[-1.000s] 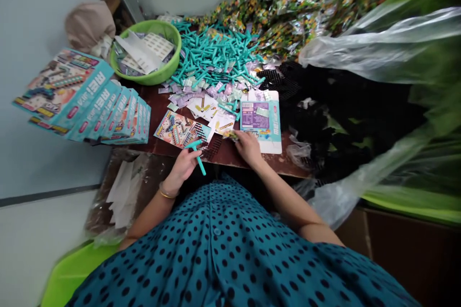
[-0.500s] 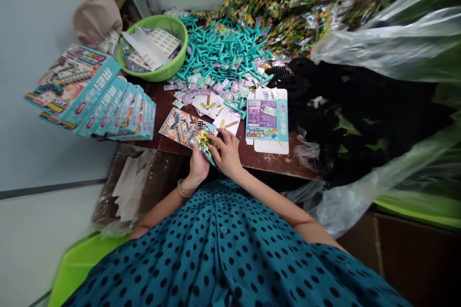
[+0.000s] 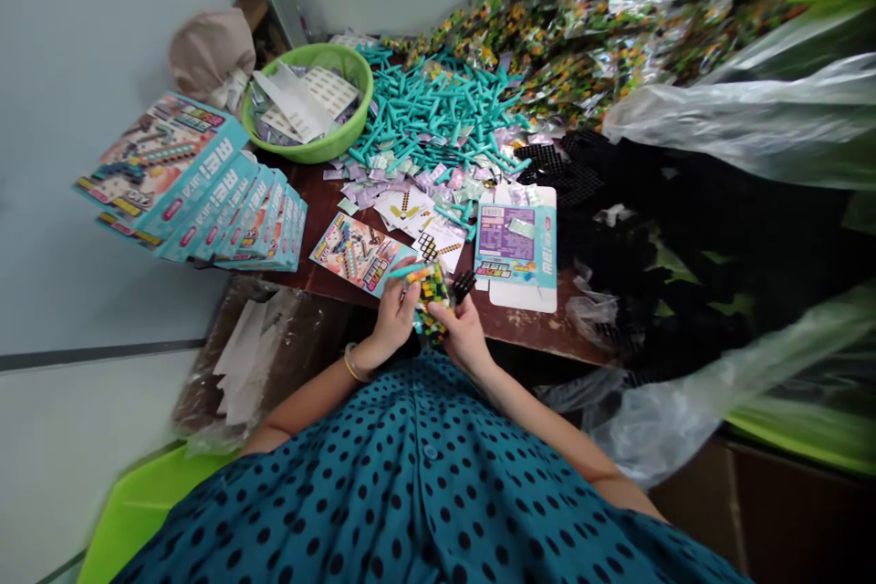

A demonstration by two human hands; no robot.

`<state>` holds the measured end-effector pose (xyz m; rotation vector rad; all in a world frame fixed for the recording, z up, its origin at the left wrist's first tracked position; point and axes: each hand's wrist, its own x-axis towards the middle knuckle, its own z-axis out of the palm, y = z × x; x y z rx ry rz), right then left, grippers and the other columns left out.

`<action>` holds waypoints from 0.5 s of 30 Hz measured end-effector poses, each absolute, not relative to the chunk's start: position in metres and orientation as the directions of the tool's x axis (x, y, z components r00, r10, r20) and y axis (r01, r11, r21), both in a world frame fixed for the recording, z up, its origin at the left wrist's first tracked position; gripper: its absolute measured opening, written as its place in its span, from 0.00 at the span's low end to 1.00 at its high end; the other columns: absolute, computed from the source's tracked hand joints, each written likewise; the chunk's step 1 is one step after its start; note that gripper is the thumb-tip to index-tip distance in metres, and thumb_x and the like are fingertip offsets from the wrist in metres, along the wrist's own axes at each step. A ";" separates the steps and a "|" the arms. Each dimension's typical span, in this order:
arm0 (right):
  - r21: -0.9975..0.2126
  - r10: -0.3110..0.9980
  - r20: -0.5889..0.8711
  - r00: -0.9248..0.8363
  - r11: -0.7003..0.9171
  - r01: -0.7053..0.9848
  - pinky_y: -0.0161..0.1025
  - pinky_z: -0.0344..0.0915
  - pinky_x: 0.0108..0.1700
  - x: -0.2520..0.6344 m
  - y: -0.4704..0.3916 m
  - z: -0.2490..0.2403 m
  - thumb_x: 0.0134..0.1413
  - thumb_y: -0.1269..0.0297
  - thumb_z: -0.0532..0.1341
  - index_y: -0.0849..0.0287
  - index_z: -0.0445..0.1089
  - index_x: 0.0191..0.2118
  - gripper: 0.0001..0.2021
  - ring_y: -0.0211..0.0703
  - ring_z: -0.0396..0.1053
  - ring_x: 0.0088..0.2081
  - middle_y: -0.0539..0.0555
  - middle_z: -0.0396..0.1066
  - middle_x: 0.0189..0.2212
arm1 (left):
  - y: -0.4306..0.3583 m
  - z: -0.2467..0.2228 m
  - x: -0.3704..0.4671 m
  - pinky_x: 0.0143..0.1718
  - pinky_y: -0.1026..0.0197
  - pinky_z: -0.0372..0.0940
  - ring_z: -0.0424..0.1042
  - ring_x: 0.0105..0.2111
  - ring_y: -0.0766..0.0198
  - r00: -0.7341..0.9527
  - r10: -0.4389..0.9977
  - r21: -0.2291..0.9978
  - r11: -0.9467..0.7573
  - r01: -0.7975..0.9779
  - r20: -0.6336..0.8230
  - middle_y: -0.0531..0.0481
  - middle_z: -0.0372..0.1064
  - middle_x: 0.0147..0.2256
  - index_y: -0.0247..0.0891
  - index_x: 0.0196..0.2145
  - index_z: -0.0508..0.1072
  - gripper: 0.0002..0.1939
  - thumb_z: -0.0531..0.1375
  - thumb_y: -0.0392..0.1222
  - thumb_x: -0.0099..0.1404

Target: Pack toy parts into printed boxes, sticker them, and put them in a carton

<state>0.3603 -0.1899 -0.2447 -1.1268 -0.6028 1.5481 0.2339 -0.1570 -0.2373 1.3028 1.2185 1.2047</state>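
Between both hands, at the table's front edge, is a clear bag of yellow, green, orange and black toy bricks. My left hand is closed on its left side, and a teal plastic piece sticks out by those fingers. My right hand pinches the bag's right side, with a black studded piece at its fingertips. Just behind lies a flat printed toy carton, partly covered by the left hand. Printed instruction sheets lie beyond it.
Teal boxes are stacked at left beside a green basket of sheets. Teal plastic parts and small sachets cover the back. At right are an opened carton, black pieces and heaped brick bags.
The brick bag has been raised off the printed carton and turned more upright between my hands. A teal piece and a black studded piece now show beside it. The view has shifted slightly.
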 end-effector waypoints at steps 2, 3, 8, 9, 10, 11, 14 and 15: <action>-0.808 0.911 -0.409 0.053 -0.335 -0.486 0.49 0.75 0.52 0.375 -0.190 -0.249 0.40 0.53 0.76 0.50 0.68 0.52 0.32 0.52 0.78 0.47 0.53 0.79 0.49 | -0.157 -0.238 0.229 0.68 0.48 0.55 0.68 0.60 0.49 0.169 0.985 0.993 -0.059 0.101 0.041 0.42 0.73 0.54 0.43 0.52 0.78 0.17 0.62 0.51 0.70; -0.787 0.895 -0.443 0.052 -0.360 -0.502 0.48 0.76 0.50 0.384 -0.188 -0.252 0.39 0.53 0.76 0.51 0.68 0.49 0.30 0.51 0.78 0.45 0.52 0.79 0.47 | -0.158 -0.240 0.225 0.68 0.48 0.55 0.67 0.61 0.48 0.236 0.971 0.988 -0.070 0.141 0.035 0.41 0.72 0.57 0.43 0.55 0.76 0.20 0.63 0.50 0.68; -0.744 0.840 -0.537 0.082 -0.425 -0.515 0.41 0.75 0.37 0.433 -0.178 -0.275 0.35 0.53 0.78 0.53 0.71 0.43 0.27 0.44 0.76 0.32 0.49 0.79 0.35 | -0.152 -0.260 0.185 0.73 0.37 0.32 0.46 0.73 0.40 0.334 0.938 0.789 -0.269 0.553 0.086 0.38 0.58 0.69 0.41 0.64 0.70 0.35 0.70 0.40 0.59; -0.747 0.835 -0.542 0.091 -0.430 -0.507 0.40 0.74 0.36 0.440 -0.178 -0.280 0.34 0.53 0.78 0.53 0.72 0.43 0.27 0.43 0.75 0.31 0.48 0.79 0.34 | -0.148 -0.264 0.176 0.73 0.36 0.29 0.45 0.74 0.39 0.325 0.940 0.731 -0.292 0.617 0.101 0.37 0.56 0.70 0.41 0.64 0.70 0.34 0.68 0.37 0.59; -0.751 0.832 -0.546 0.097 -0.434 -0.497 0.40 0.74 0.35 0.445 -0.177 -0.283 0.34 0.53 0.78 0.54 0.72 0.43 0.28 0.43 0.75 0.31 0.49 0.79 0.35 | -0.142 -0.267 0.169 0.73 0.35 0.29 0.45 0.73 0.39 0.314 0.943 0.690 -0.302 0.658 0.113 0.36 0.57 0.70 0.40 0.63 0.71 0.33 0.67 0.35 0.59; -0.756 0.831 -0.547 0.100 -0.439 -0.485 0.41 0.74 0.35 0.448 -0.178 -0.284 0.34 0.52 0.78 0.54 0.72 0.43 0.28 0.44 0.75 0.31 0.49 0.80 0.35 | -0.137 -0.269 0.162 0.72 0.35 0.32 0.48 0.73 0.39 0.302 0.945 0.668 -0.304 0.679 0.124 0.36 0.59 0.69 0.40 0.62 0.72 0.32 0.66 0.34 0.60; -0.781 0.851 -0.519 0.078 -0.435 -0.447 0.44 0.74 0.37 0.447 -0.179 -0.284 0.36 0.52 0.77 0.53 0.71 0.45 0.29 0.47 0.76 0.33 0.51 0.80 0.37 | -0.126 -0.259 0.151 0.71 0.39 0.42 0.59 0.68 0.42 0.215 0.950 0.697 -0.313 0.646 0.228 0.38 0.68 0.63 0.41 0.58 0.76 0.24 0.63 0.40 0.64; -0.791 0.863 -0.501 0.065 -0.426 -0.439 0.44 0.74 0.39 0.445 -0.179 -0.282 0.36 0.52 0.77 0.53 0.71 0.47 0.30 0.48 0.77 0.34 0.51 0.80 0.37 | -0.124 -0.252 0.149 0.71 0.41 0.45 0.62 0.66 0.44 0.151 0.947 0.730 -0.315 0.607 0.283 0.39 0.70 0.61 0.42 0.56 0.77 0.21 0.62 0.43 0.66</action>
